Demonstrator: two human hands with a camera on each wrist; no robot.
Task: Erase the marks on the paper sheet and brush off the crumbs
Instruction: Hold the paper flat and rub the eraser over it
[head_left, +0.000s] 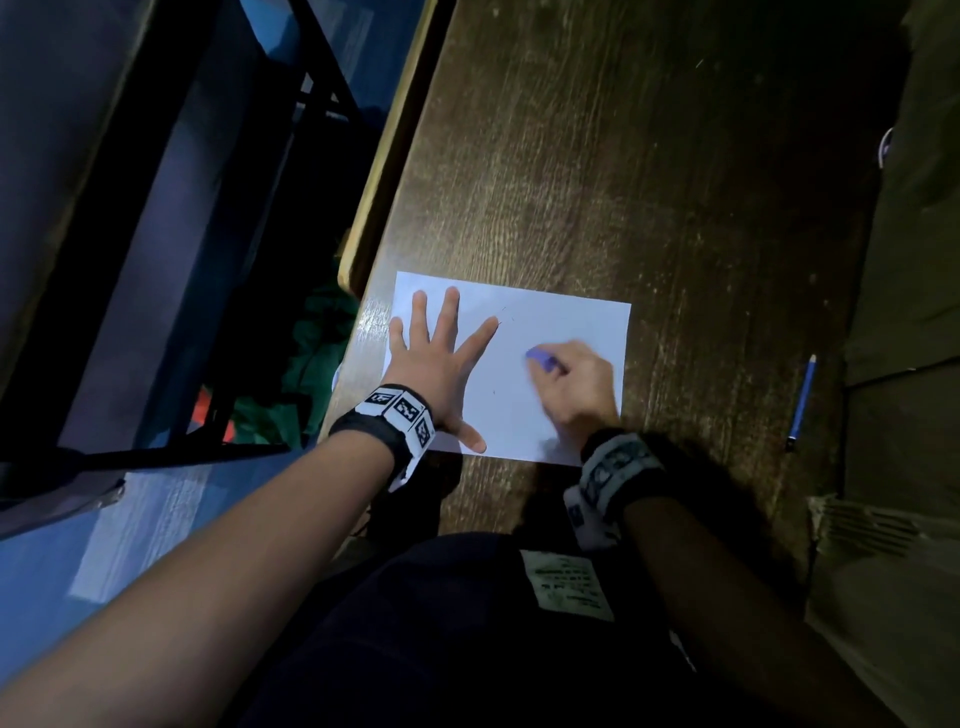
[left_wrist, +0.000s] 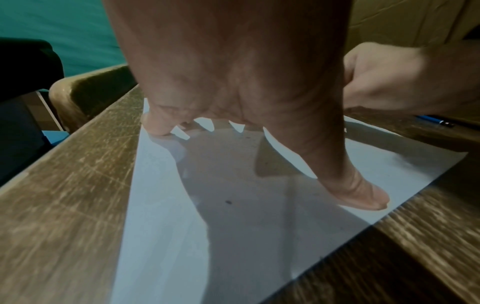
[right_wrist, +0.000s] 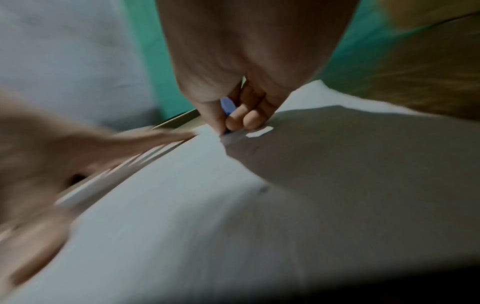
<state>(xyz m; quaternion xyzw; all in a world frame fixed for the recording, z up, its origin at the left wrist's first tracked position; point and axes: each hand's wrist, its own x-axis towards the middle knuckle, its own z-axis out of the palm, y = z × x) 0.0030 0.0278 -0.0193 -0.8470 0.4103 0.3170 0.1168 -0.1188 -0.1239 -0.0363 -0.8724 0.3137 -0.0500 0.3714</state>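
A white paper sheet lies on the dark wooden table near its left edge. My left hand presses flat on the sheet's left half with fingers spread. My right hand grips a small purple eraser and holds its tip against the middle of the sheet; the hand is motion-blurred. In the right wrist view the eraser shows between thumb and fingers, touching the paper. Faint pencil marks sit by my left index fingertip. Dark crumbs dot the paper under my left hand.
A blue pencil lies on the table right of the sheet. Cardboard boxes stand along the right side. Left of the table's edge are a dark chair frame and green cloth on the floor.
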